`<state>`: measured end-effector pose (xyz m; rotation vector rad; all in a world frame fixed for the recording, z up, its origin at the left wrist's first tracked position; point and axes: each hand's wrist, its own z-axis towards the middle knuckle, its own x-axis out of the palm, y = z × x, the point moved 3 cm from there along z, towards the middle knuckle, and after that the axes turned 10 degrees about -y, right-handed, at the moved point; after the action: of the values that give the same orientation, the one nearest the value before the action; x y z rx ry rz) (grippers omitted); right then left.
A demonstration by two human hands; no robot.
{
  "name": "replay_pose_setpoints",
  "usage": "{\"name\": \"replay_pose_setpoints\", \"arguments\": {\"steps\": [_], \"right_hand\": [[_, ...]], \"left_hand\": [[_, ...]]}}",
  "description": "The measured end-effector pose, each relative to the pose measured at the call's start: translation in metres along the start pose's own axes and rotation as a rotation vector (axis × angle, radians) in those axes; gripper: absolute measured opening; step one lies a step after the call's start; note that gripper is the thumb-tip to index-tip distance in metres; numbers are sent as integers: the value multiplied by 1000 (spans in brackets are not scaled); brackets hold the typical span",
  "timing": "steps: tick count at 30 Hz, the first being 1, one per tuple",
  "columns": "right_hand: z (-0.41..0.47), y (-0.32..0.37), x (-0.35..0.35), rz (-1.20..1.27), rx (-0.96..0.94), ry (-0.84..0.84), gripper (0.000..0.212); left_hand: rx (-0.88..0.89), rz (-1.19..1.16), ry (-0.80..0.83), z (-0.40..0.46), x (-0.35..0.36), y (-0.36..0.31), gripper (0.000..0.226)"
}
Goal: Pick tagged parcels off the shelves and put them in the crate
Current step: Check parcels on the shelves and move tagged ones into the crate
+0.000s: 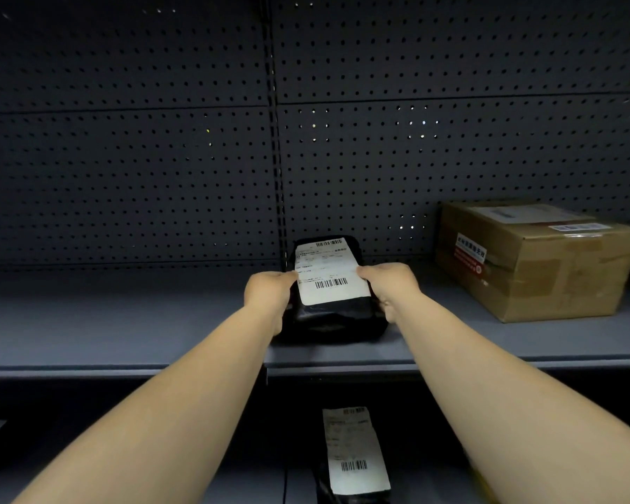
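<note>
Grey shelf, both hands gripping black parcel, barcoded white label

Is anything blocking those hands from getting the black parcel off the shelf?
No. The left hand and right hand already grip the black parcel, and the cardboard box sits apart.

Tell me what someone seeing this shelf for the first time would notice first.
The eye lands on the black plastic-wrapped parcel with a white barcode label at the centre of the grey metal shelf, held in a two-sided grip by the left hand and right hand. To its right sits a brown taped cardboard box. On the shelf below lies another black parcel with a long white label.
</note>
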<state>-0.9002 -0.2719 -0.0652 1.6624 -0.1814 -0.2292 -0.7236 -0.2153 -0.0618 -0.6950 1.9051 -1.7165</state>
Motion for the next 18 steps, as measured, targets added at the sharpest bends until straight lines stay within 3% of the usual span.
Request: {"name": "replay_pose_setpoints", "arguments": {"steps": [10,18], "right_hand": [[6,-5,6,-85,37,9,11],[5,-2,4,-205,-15,-8,23]], "left_hand": [[-48,55,9,9,4,4,27],[-59,82,11,13,3,7,27]]}}
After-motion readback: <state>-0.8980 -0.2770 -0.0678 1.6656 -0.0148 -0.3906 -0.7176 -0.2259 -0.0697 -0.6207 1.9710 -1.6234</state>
